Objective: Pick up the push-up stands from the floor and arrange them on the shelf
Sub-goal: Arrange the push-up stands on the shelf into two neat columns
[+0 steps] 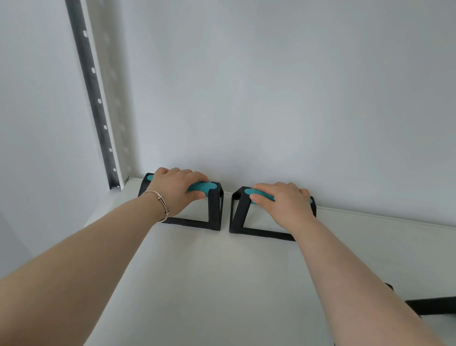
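Two black push-up stands with teal grips stand side by side at the back of the white shelf (229, 295), against the wall. My left hand (176, 189) is wrapped over the teal grip of the left stand (214, 210). My right hand (282, 205) grips the handle of the right stand (237, 214) in the same way. Both stands rest with their bases flat on the shelf, a narrow gap between them. A third stand (446, 309) lies at the right edge, partly hidden behind my right forearm.
A white wall rises right behind the stands. A perforated dark metal upright (87, 62) runs up from the shelf's back left corner. The shelf's left edge drops off beside my left forearm.
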